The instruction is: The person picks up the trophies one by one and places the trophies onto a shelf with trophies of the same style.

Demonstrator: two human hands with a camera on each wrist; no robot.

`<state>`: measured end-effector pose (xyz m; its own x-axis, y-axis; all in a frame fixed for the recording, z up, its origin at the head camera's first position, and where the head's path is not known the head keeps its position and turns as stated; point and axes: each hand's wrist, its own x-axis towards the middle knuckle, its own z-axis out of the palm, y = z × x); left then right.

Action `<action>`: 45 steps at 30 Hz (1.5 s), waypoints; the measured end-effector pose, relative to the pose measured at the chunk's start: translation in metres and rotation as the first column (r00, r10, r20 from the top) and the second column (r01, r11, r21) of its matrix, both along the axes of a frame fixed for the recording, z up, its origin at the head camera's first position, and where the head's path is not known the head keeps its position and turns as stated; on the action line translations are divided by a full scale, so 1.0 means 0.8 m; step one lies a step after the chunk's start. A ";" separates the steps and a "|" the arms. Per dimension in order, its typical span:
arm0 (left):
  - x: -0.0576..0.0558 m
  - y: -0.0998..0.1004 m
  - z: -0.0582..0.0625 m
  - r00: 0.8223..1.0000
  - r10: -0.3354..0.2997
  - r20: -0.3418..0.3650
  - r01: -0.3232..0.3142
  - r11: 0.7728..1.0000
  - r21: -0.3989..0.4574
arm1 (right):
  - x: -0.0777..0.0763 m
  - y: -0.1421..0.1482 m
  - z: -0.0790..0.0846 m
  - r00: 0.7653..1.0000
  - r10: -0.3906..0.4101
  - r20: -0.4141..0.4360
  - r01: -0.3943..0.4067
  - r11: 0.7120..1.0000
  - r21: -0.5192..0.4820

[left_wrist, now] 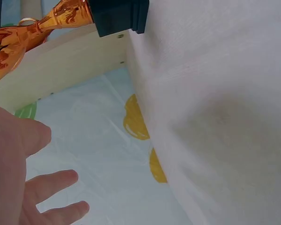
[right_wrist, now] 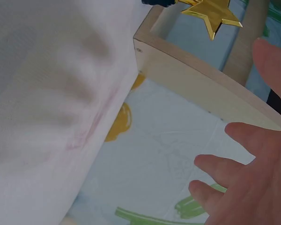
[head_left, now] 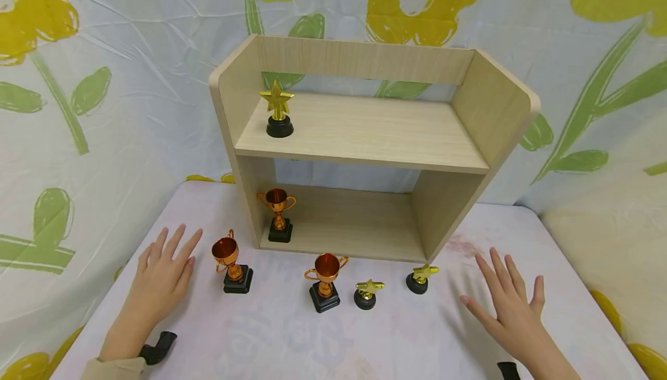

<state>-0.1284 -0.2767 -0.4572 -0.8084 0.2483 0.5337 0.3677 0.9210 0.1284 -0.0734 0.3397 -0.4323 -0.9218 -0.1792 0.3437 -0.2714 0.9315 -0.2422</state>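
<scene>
My left hand is held out with spread fingers at the table's left, just left of a bronze trophy cup on a black square base; it holds nothing. That same trophy cup shows at the top of the left wrist view. My right hand hovers at the right, fingers apart and empty. Nearest to it is a gold star trophy on a round black base. Left of that stand another star trophy and a second bronze cup.
A light wooden two-tier shelf stands at the back of the table. Its upper board carries a gold star trophy at the left; a bronze cup stands lower left. Flower-patterned cloth hangs behind and at both sides.
</scene>
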 end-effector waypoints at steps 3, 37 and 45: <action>-0.001 -0.002 0.004 0.999 -0.009 -0.034 0.010 1.000 0.012 | 0.000 0.000 0.001 1.000 0.005 -0.008 -0.005 1.000 -0.014; -0.006 -0.008 0.075 0.996 -0.062 -0.063 0.063 0.998 0.023 | -0.004 -0.013 -0.001 0.997 0.065 -0.033 -0.067 0.994 -0.081; -0.002 -0.002 0.089 0.994 -0.086 -0.061 0.088 0.996 0.029 | -0.004 -0.016 -0.003 0.996 0.077 -0.043 -0.081 0.992 -0.101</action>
